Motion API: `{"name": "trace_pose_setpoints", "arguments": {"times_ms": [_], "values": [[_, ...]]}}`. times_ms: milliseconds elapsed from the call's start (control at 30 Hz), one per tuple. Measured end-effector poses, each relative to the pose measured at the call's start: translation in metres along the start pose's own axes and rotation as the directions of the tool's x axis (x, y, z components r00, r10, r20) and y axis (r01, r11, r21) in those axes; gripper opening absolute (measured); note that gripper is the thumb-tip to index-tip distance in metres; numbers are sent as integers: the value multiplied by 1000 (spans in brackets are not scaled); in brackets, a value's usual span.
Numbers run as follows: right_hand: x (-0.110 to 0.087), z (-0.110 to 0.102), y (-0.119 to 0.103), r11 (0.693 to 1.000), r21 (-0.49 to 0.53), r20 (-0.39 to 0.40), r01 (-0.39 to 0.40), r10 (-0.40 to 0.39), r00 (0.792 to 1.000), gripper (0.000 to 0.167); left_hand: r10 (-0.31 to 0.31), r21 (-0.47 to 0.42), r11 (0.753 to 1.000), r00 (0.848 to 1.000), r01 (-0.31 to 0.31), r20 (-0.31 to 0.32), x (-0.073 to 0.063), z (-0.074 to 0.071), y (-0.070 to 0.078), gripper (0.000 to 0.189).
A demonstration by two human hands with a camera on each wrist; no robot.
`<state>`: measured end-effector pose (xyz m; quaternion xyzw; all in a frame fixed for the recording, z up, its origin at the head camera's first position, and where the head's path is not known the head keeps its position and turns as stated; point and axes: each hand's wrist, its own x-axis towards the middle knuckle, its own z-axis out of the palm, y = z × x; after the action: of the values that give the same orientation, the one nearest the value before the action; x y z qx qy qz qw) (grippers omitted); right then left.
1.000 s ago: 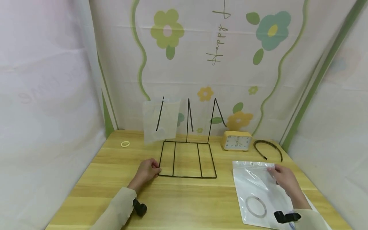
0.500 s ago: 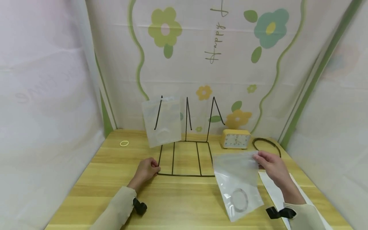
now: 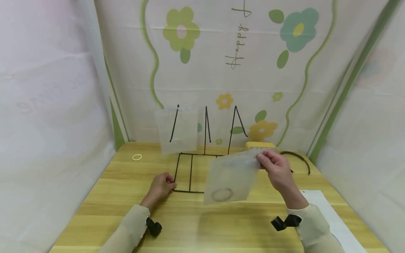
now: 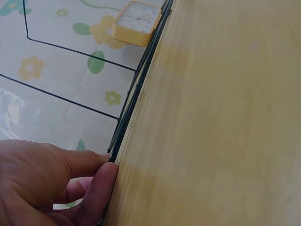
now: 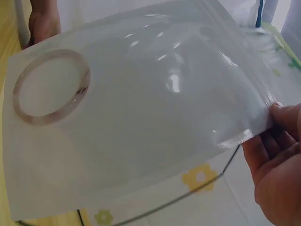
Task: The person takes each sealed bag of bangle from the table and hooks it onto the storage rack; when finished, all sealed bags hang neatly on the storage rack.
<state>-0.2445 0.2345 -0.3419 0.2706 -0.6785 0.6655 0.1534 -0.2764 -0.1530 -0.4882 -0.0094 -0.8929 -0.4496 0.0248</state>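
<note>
A black wire rack [image 3: 191, 174] with three upright hooks stands on the wooden table. My left hand [image 3: 159, 186] pinches its front left corner between thumb and fingers, clearly seen in the left wrist view. From the leftmost hook hangs a translucent bag [image 3: 186, 130]. My right hand [image 3: 276, 170] pinches the top corner of a clear zip bag [image 3: 232, 172], held tilted above the table in front of the rack. Inside that bag lies a pinkish bangle [image 5: 19, 94], near the bottom end. The bag hides the rack's right front part.
A yellow alarm clock [image 3: 261, 144] stands behind the right hand, mostly hidden. Beside it lies a dark braided headband [image 3: 302, 158]. A pale yellow ring [image 3: 137, 157] lies at the back left. White flat sheets or bags [image 3: 329, 214] lie at the right edge.
My right hand has lifted the zip bag off the right side of the table and carried it left toward the rack. The hanging bag has swung slightly. The left hand stays put.
</note>
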Motion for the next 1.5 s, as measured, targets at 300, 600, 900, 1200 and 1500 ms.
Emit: {"name": "trace_pose_setpoints", "arguments": {"times_ms": [300,600,900,1200,1500], "values": [[9,48,-13,998,-17,-40,61,-62,997,18,-9,0,1000,1000,9,3,-4,1,-1,13],[24,65,-14,996,-83,-56,-24,20,998,22,5,8,1000,1000,-5,-7,-2,0,0,12],[29,69,-7,994,-99,-52,-40,35,998,23,-6,-11,1000,1000,6,9,-3,1,3,12],[51,73,3,985,-149,-113,-86,70,991,26,10,-2,1000,1000,-10,-9,2,-3,4,12],[78,83,23,975,-60,-239,-216,196,951,24,-16,-8,1000,1000,16,-2,-2,-2,3,13]]}}
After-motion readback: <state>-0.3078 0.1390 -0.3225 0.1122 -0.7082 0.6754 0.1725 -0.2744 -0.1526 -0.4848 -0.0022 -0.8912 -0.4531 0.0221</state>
